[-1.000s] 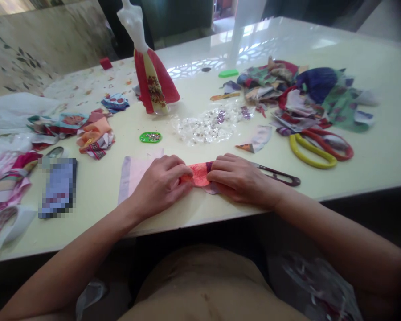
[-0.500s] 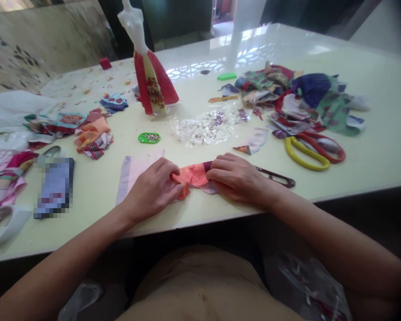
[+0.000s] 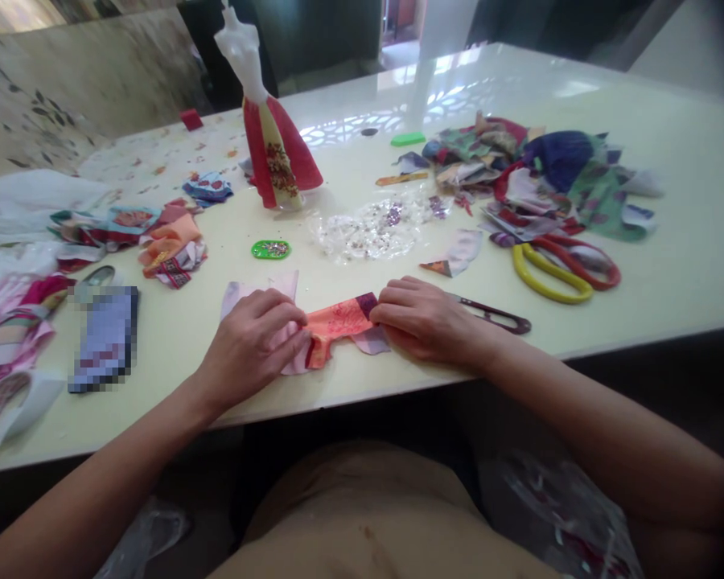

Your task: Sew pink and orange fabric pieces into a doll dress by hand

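Observation:
A strip of orange patterned fabric (image 3: 341,318) with a dark purple end stretches between my hands at the table's front edge. My left hand (image 3: 250,342) pinches its left end between thumb and fingertips, where a flap folds down. At the purple end, the fingers of my right hand (image 3: 419,318) are closed on the cloth. A pale lilac fabric piece (image 3: 283,283) lies partly beneath my left hand. Beside my right hand are dark thread snips (image 3: 507,318), partly covered by it.
A white dress-form figure (image 3: 241,52) in a red and cream skirt stands behind. Scissors with red and yellow handles (image 3: 555,281) lie right, below a heap of fabric scraps (image 3: 555,161). Plastic bags of beads (image 3: 368,229), a green bead tray (image 3: 271,249) and a pixelated phone-shaped object (image 3: 105,338) are around.
My left hand has shifted left and opened its grip somewhat, so the orange strip lies flatter with its left end showing. My right hand has barely moved.

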The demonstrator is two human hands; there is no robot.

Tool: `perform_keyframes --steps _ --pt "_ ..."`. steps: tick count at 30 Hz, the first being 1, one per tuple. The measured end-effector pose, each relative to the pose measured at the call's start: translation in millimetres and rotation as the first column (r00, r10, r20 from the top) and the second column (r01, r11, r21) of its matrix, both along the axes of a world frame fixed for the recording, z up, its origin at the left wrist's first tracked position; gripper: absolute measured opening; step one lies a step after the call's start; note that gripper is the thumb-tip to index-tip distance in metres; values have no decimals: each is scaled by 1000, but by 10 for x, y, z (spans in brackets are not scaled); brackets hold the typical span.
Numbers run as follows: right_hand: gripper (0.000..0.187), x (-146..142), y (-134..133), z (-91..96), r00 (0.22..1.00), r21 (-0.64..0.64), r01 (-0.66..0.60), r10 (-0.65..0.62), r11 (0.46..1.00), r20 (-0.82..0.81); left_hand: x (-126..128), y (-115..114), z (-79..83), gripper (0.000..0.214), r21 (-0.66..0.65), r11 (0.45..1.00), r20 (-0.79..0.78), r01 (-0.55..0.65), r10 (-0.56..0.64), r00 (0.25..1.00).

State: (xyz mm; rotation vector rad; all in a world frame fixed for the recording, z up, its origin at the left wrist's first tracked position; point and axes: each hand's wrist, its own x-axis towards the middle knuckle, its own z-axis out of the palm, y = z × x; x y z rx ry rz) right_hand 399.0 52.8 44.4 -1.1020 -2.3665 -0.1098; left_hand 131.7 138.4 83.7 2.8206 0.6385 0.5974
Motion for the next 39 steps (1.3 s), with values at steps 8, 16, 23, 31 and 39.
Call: perform_keyframes --steps 8,16,23,31,39 --pt "18 -15 -16 -9 994 -23 -27 25 999 -111 576 -51 -170 16 -61 988 -34 144 -146 989" --pt "13 91 -68 59 985 -64 -3 -8 998 -170 615 -84 -187 7 -214 972 29 95 -91 995" --pt "20 57 -359 34 993 -107 61 -71 992 -93 589 -78 -180 7 -364 925 85 110 -85 993" --pt "24 19 -407 5 994 -202 105 -106 974 3 543 -49 -131 6 -465 885 266 17 121 956" --pt "23 16 -420 11 993 -196 118 -120 973 4 485 3 -121 9 -555 832 359 -27 268 894"
